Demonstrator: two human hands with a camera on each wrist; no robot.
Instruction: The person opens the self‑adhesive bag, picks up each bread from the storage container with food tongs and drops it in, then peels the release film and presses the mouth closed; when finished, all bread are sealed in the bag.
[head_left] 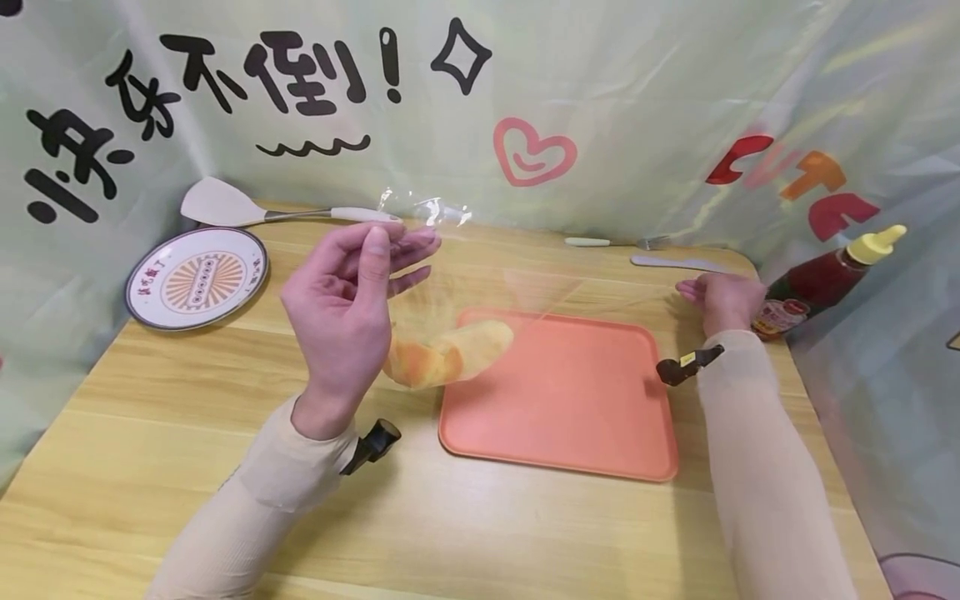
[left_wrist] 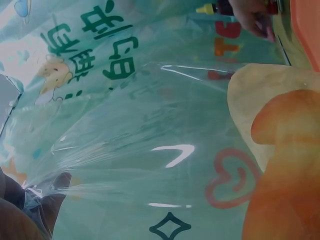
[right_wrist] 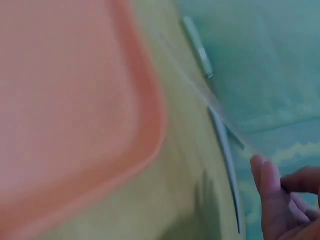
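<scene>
My left hand pinches the gathered top of a clear plastic bag, raised over the table left of centre. Low in the bag hangs bread, pale yellow with orange-brown patches, overlapping the left edge of an orange tray. In the left wrist view, the bread fills the lower right and creases in the film run to my fingers. At the far right, my right hand is beside a sauce bottle. Its thumb and finger appear to pinch a thin clear plastic strip in the right wrist view.
A white plate and a white spatula lie at the back left. Along the back edge are a fork and a pale knife. A printed curtain encloses the wooden table.
</scene>
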